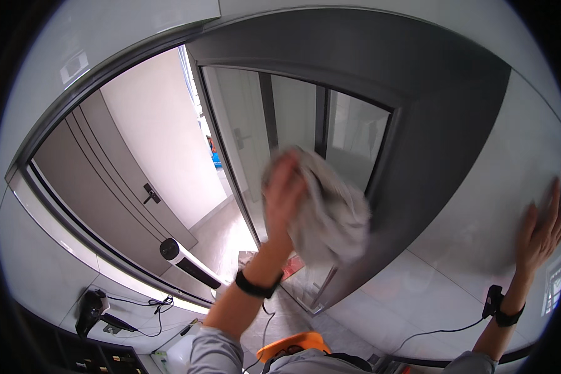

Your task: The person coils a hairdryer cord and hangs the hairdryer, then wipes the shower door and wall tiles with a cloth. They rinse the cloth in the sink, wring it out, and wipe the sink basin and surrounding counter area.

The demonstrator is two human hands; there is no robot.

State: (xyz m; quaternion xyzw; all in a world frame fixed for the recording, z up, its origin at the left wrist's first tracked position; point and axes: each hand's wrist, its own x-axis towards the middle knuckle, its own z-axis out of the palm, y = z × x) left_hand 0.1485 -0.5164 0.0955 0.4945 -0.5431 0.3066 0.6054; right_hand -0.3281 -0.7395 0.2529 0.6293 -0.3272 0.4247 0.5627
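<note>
Up at the door's glass panel (293, 109), left hand (285, 193) on grey cloth (335, 215), its grip too blurred to tell; right hand (539, 240) spread against the wall (458, 249). Flat, even pressure should serve best!

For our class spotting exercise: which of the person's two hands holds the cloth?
The left hand, blurred before the glass door, holds the cloth; the right hand, without one, is spread at the white wall.

The pale floor (238, 222) carries a reddish mat (292, 267) — partly hidden from view.
</note>
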